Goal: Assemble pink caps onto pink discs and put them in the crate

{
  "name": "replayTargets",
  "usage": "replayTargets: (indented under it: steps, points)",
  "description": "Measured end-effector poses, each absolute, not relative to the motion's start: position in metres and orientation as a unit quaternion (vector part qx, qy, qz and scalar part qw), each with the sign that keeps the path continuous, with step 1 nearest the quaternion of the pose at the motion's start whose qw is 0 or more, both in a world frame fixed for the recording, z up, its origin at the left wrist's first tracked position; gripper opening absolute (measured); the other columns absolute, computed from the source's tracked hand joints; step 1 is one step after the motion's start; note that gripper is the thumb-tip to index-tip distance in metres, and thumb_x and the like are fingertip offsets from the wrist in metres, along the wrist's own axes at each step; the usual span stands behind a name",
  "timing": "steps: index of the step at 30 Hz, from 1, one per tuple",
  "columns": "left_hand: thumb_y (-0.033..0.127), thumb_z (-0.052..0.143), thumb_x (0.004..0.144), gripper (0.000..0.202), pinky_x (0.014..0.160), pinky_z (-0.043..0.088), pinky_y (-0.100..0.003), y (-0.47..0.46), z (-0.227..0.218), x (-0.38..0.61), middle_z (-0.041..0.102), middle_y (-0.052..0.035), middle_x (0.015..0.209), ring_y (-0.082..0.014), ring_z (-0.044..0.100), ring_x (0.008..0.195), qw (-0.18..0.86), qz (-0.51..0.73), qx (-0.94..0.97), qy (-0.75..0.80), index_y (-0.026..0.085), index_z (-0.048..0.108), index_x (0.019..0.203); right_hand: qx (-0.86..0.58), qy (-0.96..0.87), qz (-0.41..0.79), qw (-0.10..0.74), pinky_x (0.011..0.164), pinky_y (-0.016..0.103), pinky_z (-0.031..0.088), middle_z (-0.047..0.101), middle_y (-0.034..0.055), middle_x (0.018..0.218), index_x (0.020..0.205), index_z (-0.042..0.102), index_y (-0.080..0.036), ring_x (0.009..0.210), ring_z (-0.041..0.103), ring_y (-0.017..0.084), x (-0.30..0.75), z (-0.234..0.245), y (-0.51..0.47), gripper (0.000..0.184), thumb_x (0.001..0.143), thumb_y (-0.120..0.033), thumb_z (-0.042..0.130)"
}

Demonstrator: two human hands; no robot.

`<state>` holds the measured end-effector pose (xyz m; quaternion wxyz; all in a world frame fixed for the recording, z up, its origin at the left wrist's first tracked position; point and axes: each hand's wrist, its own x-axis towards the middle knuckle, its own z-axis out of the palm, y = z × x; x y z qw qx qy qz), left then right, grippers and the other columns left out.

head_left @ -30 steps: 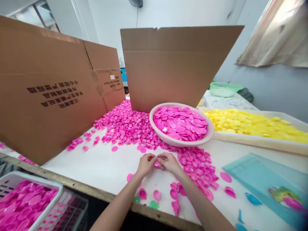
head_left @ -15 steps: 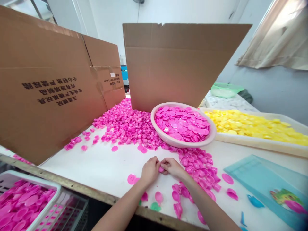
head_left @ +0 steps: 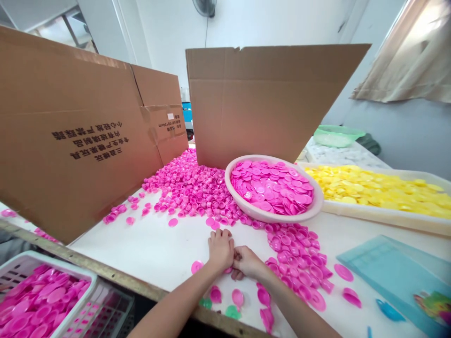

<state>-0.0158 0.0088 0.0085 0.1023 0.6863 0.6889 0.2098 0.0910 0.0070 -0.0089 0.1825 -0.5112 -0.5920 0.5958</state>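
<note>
My left hand (head_left: 221, 249) and my right hand (head_left: 248, 263) meet above the white table, fingers curled and touching. A sliver of a pink plastic piece (head_left: 228, 270) shows just under and between them; most of it is hidden by the fingers. Close by on the table lie a pink disc (head_left: 197, 267) and a pink piece with a handle-like tip (head_left: 237, 297). A band of small pink cups (head_left: 296, 253) spreads right of my right hand. Beyond my hands, a pale round basin (head_left: 230, 197) is full of flat pink discs (head_left: 271, 185).
Cardboard boxes (head_left: 88, 94) wall off the left and back. Many pink cups (head_left: 200, 188) are heaped behind. To the right are a tray (head_left: 387, 218) of yellow discs and a translucent blue bag (head_left: 394, 267). A white basket (head_left: 93, 277) of pink pieces stands below the table edge at left.
Both hands have closed in tighter, and the pink piece seen between the fingertips before is now mostly covered. The left hand's fingers have rolled over forward. The view has tilted up slightly.
</note>
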Motion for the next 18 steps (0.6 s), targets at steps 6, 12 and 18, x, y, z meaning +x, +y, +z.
replayTargets:
  steps: [6, 12, 18]
  points:
    - [0.026, 0.029, 0.083, 0.024, 0.076, 0.027, -0.03, 0.01, 0.006, -0.016, 0.048, -0.0047, 0.099, -0.0189, 0.039, 0.091, 0.112, 0.228, 0.663, 0.704, 0.021, 0.048, 0.097, -0.521, -0.572, 0.613, 0.162, 0.035, 0.018, 0.045, 0.057, -0.002, 0.046, 0.076, 0.037, -0.016, 0.042, 0.059, 0.015, 0.089, -0.012, 0.009, 0.006, 0.076, -0.014, 0.043]
    - [0.025, 0.03, 0.082, 0.023, 0.076, 0.028, -0.029, 0.012, 0.005, -0.017, 0.052, -0.0037, 0.095, -0.0184, 0.042, 0.089, 0.117, 0.271, 0.648, 0.702, 0.021, 0.051, 0.093, -0.515, -0.543, 0.648, 0.141, 0.038, 0.019, 0.047, 0.057, -0.0025, 0.046, 0.072, 0.037, -0.016, 0.042, 0.059, 0.015, 0.091, -0.01, 0.015, 0.018, 0.072, -0.018, 0.055]
    - [0.034, 0.027, 0.084, 0.032, 0.066, 0.031, -0.025, 0.01, 0.01, -0.022, 0.057, -0.003, 0.074, -0.0157, 0.049, 0.073, 0.172, 0.32, 0.656, 0.661, 0.018, 0.053, 0.076, -0.478, -0.58, 0.619, 0.228, 0.036, 0.019, 0.043, 0.055, -0.0029, 0.044, 0.073, 0.039, -0.016, 0.04, 0.057, 0.013, 0.09, -0.019, 0.012, 0.019, 0.073, -0.028, 0.054]
